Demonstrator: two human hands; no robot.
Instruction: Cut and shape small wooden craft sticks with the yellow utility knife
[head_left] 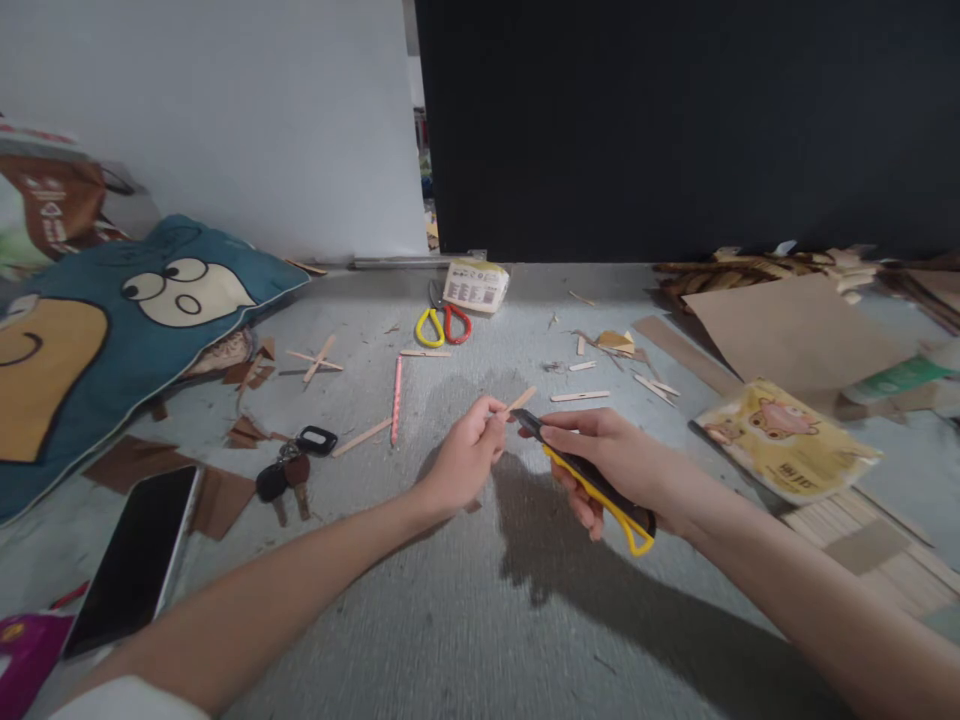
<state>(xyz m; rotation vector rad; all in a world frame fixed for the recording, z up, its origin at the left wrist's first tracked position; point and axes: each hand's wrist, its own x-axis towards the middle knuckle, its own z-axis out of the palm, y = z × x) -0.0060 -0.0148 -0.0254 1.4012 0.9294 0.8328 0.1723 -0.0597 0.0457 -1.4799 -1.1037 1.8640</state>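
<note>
My left hand pinches a wooden craft stick, whose free end points up and to the right. In my right hand is a black and yellow utility knife. Its tip lies close to the stick, beside my left fingertips; I cannot tell whether the blade touches the wood. Beyond my hands, a pink patterned pencil lies next to another craft stick. Cut stick pieces are scattered to the right. Two crossed sticks rest at the left.
Scissors with yellow and red handles lie near a small packet at the back. Keys, a phone and a blue cushion occupy the left. A yellow packet, cardboard and bundled sticks sit right.
</note>
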